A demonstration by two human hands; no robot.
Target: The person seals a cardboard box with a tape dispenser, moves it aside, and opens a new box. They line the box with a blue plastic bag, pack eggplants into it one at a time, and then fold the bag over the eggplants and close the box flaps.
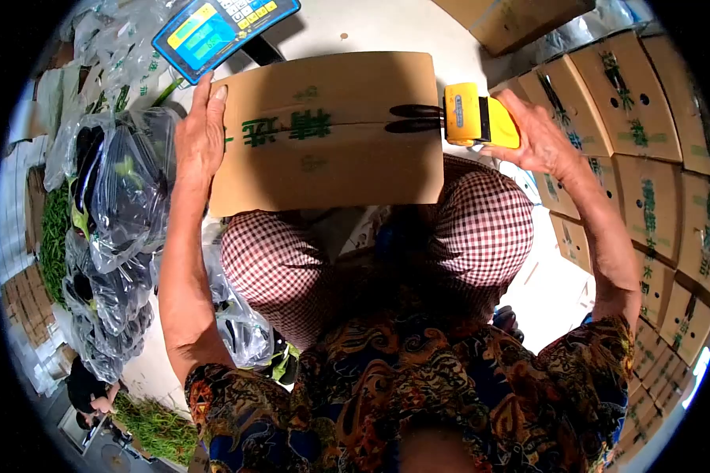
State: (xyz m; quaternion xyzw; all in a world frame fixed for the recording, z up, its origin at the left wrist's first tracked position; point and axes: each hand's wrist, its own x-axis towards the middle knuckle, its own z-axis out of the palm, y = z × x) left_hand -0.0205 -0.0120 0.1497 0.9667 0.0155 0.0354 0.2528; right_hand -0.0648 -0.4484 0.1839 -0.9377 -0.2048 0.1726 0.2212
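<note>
A closed cardboard box (347, 169) with green printed characters and dark drawn shapes lies across in front of my knees. My left hand (203, 130) grips its left end, with the thumb over the top edge and the fingers along the side. A yellow tape dispenser (462, 115) is in my right hand (538, 130), closed around its back part. The dispenser's front is right at the box's right edge, over the middle seam. The underside of the box is hidden.
A blue scale display (225, 35) stands just beyond the box's left corner. Clear bags of eggplants (126, 181) lie along the left. Stacked cardboard boxes (647, 189) line the right side. Green vegetables (158, 430) and another person (91, 394) are at lower left.
</note>
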